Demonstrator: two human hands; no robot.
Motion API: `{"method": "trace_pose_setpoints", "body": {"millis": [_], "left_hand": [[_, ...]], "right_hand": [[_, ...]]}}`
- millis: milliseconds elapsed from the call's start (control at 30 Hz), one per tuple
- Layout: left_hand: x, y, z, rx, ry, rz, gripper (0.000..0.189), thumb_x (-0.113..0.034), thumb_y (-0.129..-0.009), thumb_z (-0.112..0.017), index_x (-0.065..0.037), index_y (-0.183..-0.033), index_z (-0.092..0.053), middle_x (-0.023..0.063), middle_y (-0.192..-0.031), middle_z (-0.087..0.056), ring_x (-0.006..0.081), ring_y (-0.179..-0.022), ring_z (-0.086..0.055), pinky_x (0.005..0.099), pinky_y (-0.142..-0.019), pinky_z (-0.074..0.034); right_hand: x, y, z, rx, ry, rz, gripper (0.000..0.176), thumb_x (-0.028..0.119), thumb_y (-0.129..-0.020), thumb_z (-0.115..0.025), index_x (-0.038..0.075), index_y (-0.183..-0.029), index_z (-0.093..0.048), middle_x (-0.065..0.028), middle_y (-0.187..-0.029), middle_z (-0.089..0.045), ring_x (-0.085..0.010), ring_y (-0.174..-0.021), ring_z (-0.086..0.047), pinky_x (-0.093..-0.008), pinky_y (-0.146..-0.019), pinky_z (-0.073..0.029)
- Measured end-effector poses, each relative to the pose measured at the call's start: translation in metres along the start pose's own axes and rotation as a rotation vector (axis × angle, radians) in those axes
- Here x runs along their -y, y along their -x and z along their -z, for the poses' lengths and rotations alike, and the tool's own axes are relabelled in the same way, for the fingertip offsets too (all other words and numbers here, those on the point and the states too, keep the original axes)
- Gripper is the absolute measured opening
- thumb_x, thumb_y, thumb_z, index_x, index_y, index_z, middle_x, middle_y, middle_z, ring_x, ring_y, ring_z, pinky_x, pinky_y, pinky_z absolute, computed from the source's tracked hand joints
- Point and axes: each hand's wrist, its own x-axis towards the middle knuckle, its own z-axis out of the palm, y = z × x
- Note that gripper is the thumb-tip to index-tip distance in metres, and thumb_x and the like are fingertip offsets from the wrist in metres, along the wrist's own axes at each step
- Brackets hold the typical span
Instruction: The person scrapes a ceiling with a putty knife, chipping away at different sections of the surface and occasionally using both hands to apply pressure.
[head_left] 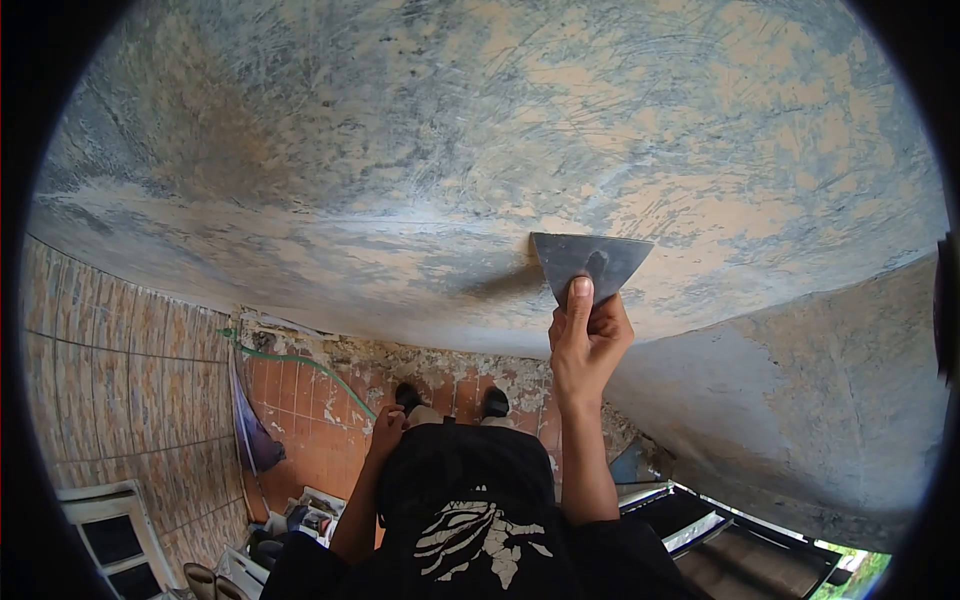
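A wide metal putty knife point(590, 260) is in my right hand point(588, 345), thumb pressed flat on the blade and fingers folded behind it. The blade's broad edge points up at the wall point(480, 150), right at its surface, and a shadow falls to the left. Patchy grey and tan, the wall is covered in scratch marks. Down by my side hangs my left hand point(388, 432), its fingers loosely curled with nothing visible in them. It is close to my black shirt point(470, 480).
Below are my shoes on a reddish tiled floor point(310, 400) with flakes along the wall's foot. A green hose point(330, 372) runs across it. A stone-patterned wall point(130, 370) stands left, with a purple cloth-like item point(258, 445). Dark framed panels point(740, 550) lie lower right.
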Motion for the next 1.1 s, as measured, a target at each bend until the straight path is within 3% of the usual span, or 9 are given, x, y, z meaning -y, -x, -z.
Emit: {"method": "trace_pose_setpoints", "body": {"millis": [133, 233, 367, 500, 600, 667, 867, 1067, 1100], "left_hand": [[0.004, -0.003, 0.0, 0.016, -0.032, 0.008, 0.025, -0.016, -0.091, -0.05, -0.003, -0.113, -0.052, 0.0128, -0.084, -0.064, 0.0188, -0.079, -0.063, 0.0302, -0.073, -0.05], [0.005, 0.0, 0.003, 0.004, -0.013, 0.056, 0.025, -0.016, -0.091, -0.051, -0.004, -0.112, -0.052, 0.0131, -0.084, -0.064, 0.0185, -0.079, -0.064, 0.0301, -0.073, -0.05], [0.015, 0.002, 0.013, -0.006, -0.035, -0.012, 0.026, -0.018, -0.09, -0.052, -0.004, -0.112, -0.053, 0.0136, -0.084, -0.064, 0.0188, -0.078, -0.064, 0.0302, -0.073, -0.05], [0.018, -0.001, 0.009, -0.019, 0.033, 0.003, 0.027, -0.02, -0.09, -0.054, -0.003, -0.111, -0.053, 0.0134, -0.083, -0.065, 0.0185, -0.078, -0.064, 0.0295, -0.073, -0.05], [0.01, -0.002, 0.009, -0.009, 0.009, 0.004, 0.027, -0.02, -0.09, -0.054, -0.003, -0.111, -0.053, 0.0134, -0.084, -0.065, 0.0185, -0.078, -0.064, 0.0292, -0.073, -0.05], [0.009, 0.004, 0.01, 0.006, -0.027, 0.003, 0.027, -0.019, -0.09, -0.053, -0.003, -0.111, -0.053, 0.0135, -0.084, -0.064, 0.0186, -0.078, -0.064, 0.0292, -0.073, -0.05], [0.0, 0.007, 0.012, 0.02, 0.026, 0.041, 0.026, -0.019, -0.09, -0.054, -0.003, -0.111, -0.054, 0.012, -0.087, -0.063, 0.0179, -0.078, -0.063, 0.0299, -0.073, -0.05], [-0.053, 0.013, 0.02, 0.049, -0.061, 0.027, 0.025, -0.02, -0.093, -0.05, -0.002, -0.11, -0.055, 0.01, -0.088, -0.063, 0.0162, -0.081, -0.062, 0.0304, -0.074, -0.05], [-0.062, 0.009, 0.021, 0.063, 0.001, -0.055, 0.024, -0.02, -0.094, -0.048, -0.002, -0.11, -0.055, 0.0093, -0.088, -0.063, 0.016, -0.083, -0.062, 0.0303, -0.074, -0.049]], "right_hand": [[0.006, -0.005, -0.005, 0.006, -0.035, -0.024, 0.023, 0.02, -0.095, -0.054, 0.006, -0.077, -0.048, 0.0062, -0.058, -0.042, 0.0004, -0.045, -0.031, -0.0188, -0.039, -0.022], [0.007, 0.0, -0.004, 0.047, -0.074, 0.007, 0.023, 0.021, -0.093, -0.056, 0.002, -0.082, -0.056, 0.0048, -0.059, -0.049, -0.0004, -0.052, -0.039, -0.0178, -0.046, -0.029], [-0.01, 0.012, -0.009, 0.0, -0.068, -0.124, 0.022, 0.021, -0.093, -0.056, 0.001, -0.083, -0.057, 0.0053, -0.06, -0.049, 0.0002, -0.052, -0.038, -0.0175, -0.046, -0.027], [-0.008, 0.007, -0.005, 0.014, 0.018, -0.084, 0.021, 0.019, -0.093, -0.056, 0.001, -0.084, -0.057, 0.0054, -0.061, -0.049, 0.0002, -0.053, -0.038, -0.018, -0.046, -0.027], [-0.002, 0.001, -0.012, -0.006, -0.004, 0.001, 0.026, 0.023, -0.093, -0.057, 0.006, -0.074, -0.048, 0.0059, -0.057, -0.044, -0.0002, -0.045, -0.035, -0.0184, -0.039, -0.025], [0.0, 0.0, -0.011, 0.039, -0.062, -0.025, 0.02, 0.019, -0.093, -0.056, 0.001, -0.084, -0.057, 0.0055, -0.061, -0.049, -0.0001, -0.053, -0.038, -0.0178, -0.047, -0.028], [0.007, 0.001, -0.017, 0.04, -0.047, -0.041, 0.02, 0.018, -0.093, -0.056, 0.001, -0.084, -0.058, 0.0054, -0.061, -0.049, 0.0, -0.054, -0.038, -0.0177, -0.047, -0.028], [0.005, 0.007, -0.019, 0.052, -0.096, -0.1, 0.022, 0.019, -0.094, -0.055, 0.002, -0.081, -0.057, 0.0055, -0.06, -0.048, -0.0001, -0.053, -0.037, -0.0181, -0.046, -0.027], [0.007, 0.006, -0.019, 0.052, -0.094, -0.106, 0.022, 0.019, -0.094, -0.055, 0.002, -0.081, -0.057, 0.0055, -0.06, -0.048, -0.0001, -0.053, -0.037, -0.0181, -0.046, -0.027]]}}
